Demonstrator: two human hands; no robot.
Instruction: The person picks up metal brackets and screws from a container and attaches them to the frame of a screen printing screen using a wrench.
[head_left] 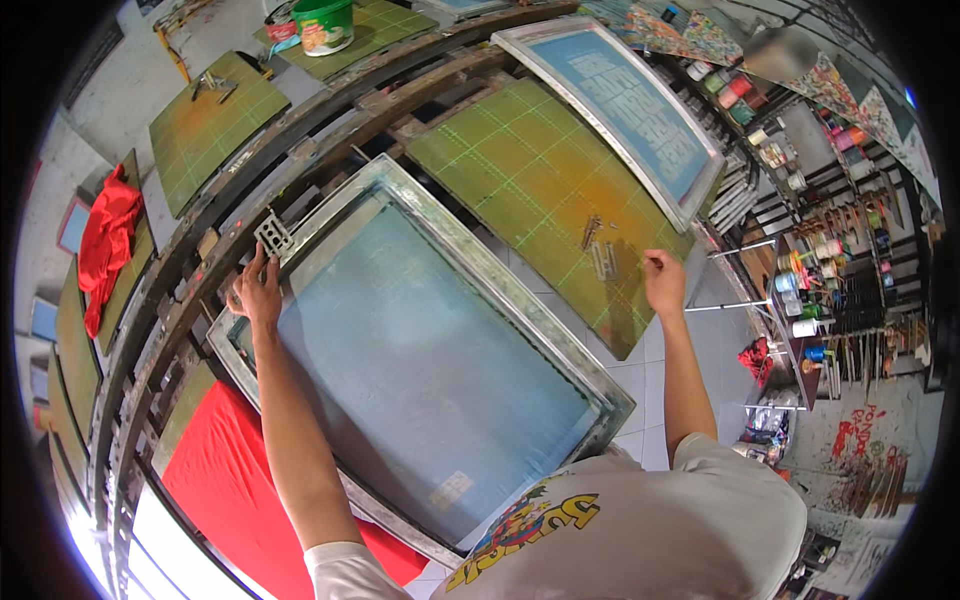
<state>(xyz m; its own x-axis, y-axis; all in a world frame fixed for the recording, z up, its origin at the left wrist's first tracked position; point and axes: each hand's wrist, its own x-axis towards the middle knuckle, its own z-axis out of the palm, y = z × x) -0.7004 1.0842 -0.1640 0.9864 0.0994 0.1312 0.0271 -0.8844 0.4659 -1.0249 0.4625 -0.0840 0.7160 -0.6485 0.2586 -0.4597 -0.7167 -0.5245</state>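
A screen printing frame [440, 300], with blue mesh and a worn metal border, lies slanted in front of me. My left hand [257, 293] is at its left edge, fingertips closed on the lower end of a slotted metal bracket [272, 236] beside the rail. My right hand [664, 282] hovers by the right edge of a green gridded board [500, 150]. Its fingers are curled together, and whatever may be between them is too small to tell. Several bolts [590, 232] and another metal bracket [604, 261] lie on that board, left of this hand.
A second screen frame [625, 105] rests across the board's far end. Dark curved rails [330, 110] run along the left. Red cloth [215, 480] covers a board at lower left; another red cloth [108, 240] lies farther off. A green bucket [324, 25] stands behind; paint racks [815, 290] line the right.
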